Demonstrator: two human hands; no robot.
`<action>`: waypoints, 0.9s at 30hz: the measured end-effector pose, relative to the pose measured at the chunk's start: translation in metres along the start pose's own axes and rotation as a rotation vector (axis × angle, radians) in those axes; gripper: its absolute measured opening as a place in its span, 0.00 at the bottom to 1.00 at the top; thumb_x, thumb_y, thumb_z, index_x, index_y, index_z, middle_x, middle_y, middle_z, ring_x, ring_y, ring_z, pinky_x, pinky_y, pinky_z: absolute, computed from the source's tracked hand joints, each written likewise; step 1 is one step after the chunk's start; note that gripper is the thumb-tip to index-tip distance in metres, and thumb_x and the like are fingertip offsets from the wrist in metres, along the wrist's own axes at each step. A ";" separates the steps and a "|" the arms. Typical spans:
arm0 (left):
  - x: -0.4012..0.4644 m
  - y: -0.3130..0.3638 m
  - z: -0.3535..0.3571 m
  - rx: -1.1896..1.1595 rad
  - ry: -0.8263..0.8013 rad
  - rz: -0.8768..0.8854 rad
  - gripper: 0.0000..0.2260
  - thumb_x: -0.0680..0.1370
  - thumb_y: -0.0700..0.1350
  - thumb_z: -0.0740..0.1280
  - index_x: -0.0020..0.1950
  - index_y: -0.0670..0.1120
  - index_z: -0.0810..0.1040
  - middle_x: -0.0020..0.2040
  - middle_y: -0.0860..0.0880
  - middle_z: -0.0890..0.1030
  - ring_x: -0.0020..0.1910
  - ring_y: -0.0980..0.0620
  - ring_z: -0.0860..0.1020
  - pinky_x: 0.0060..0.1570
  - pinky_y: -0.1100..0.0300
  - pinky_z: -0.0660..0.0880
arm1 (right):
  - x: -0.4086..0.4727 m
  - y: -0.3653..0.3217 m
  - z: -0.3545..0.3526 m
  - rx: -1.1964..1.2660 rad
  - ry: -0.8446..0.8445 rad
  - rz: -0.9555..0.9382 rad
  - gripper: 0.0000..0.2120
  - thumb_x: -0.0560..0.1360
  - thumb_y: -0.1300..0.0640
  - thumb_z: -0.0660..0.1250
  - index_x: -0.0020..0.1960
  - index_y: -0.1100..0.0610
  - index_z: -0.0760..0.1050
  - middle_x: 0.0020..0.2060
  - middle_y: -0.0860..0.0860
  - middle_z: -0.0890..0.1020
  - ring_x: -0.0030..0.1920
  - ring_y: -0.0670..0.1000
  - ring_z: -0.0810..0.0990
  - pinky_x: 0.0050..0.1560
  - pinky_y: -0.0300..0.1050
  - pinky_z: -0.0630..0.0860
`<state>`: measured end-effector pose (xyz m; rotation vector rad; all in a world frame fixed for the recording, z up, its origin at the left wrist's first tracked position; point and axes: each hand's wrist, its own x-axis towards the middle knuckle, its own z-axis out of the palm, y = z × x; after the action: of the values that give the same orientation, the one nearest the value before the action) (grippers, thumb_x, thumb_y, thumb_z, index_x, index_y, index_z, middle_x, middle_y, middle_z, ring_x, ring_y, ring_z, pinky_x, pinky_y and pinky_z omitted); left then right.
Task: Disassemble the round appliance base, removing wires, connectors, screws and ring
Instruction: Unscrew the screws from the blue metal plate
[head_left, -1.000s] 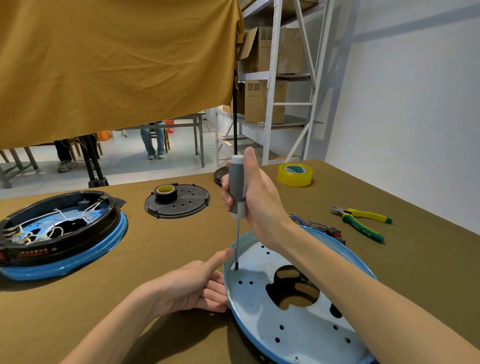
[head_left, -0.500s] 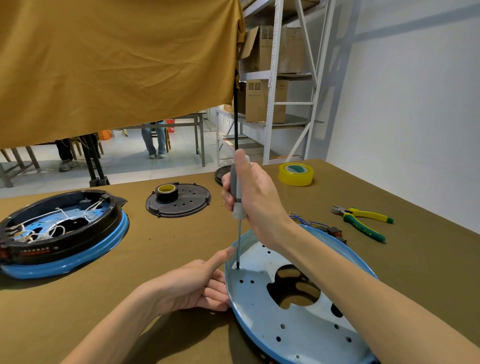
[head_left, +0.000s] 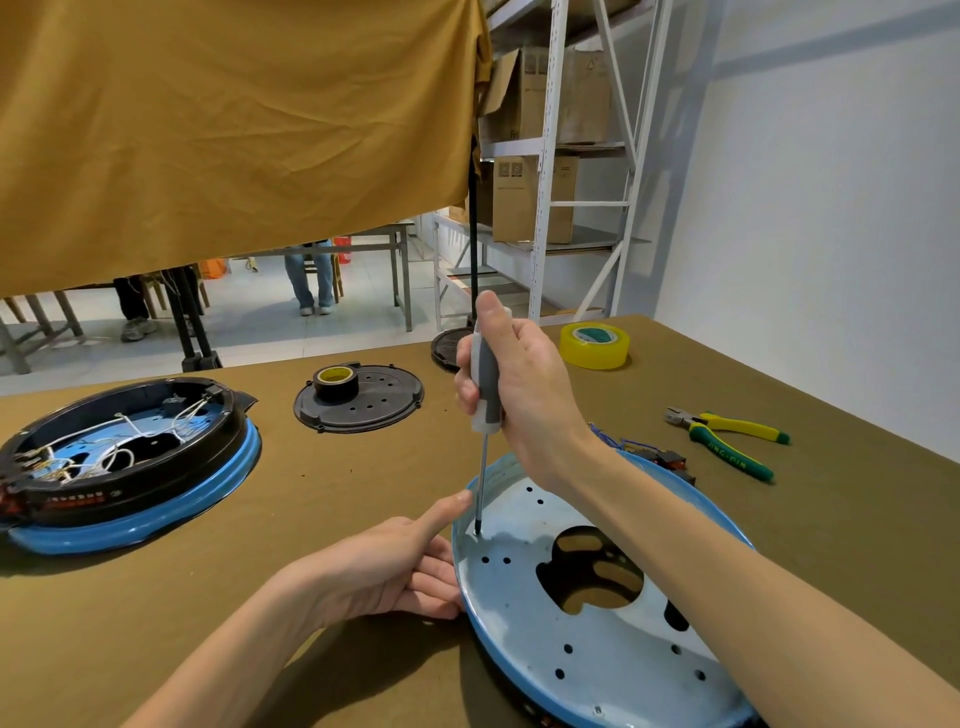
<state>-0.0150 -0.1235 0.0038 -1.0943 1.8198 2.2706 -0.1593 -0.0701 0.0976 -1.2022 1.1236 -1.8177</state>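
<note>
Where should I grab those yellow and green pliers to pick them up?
Grip the pliers from above, across both handles near their middle. They lie flat on the table, handles slightly spread and pointing right, jaws pointing left, with bare cloth around them.

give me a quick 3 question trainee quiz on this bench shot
1. True or false: the right hand grips the screwdriver upright, tip down in the blue base.
2. What does the left hand do? A) holds the pliers B) steadies the base's rim C) peels tape
3. Fill in: the yellow-handled pliers lie on the ____.

Key: 1 true; 2 B; 3 table
</note>
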 end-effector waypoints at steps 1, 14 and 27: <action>0.000 -0.001 0.000 -0.006 -0.002 0.000 0.33 0.69 0.71 0.68 0.51 0.41 0.78 0.32 0.48 0.79 0.29 0.54 0.77 0.40 0.61 0.79 | 0.000 0.000 0.000 0.008 -0.005 0.004 0.20 0.79 0.40 0.65 0.50 0.58 0.72 0.37 0.52 0.79 0.32 0.50 0.77 0.34 0.44 0.76; 0.002 0.000 -0.001 0.002 0.010 0.000 0.31 0.72 0.70 0.65 0.49 0.41 0.79 0.33 0.48 0.79 0.30 0.54 0.77 0.41 0.60 0.79 | 0.001 0.002 0.000 -0.005 -0.015 0.032 0.25 0.78 0.36 0.64 0.52 0.59 0.71 0.36 0.51 0.80 0.31 0.50 0.76 0.33 0.46 0.74; 0.006 -0.001 -0.003 0.012 0.008 -0.012 0.36 0.63 0.73 0.69 0.51 0.41 0.79 0.32 0.48 0.80 0.30 0.53 0.79 0.40 0.60 0.80 | -0.002 -0.001 0.002 -0.059 -0.046 -0.034 0.24 0.74 0.37 0.66 0.51 0.60 0.72 0.36 0.53 0.78 0.32 0.51 0.76 0.35 0.46 0.76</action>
<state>-0.0174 -0.1278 -0.0004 -1.1105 1.8219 2.2491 -0.1571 -0.0684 0.0980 -1.2979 1.1450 -1.7844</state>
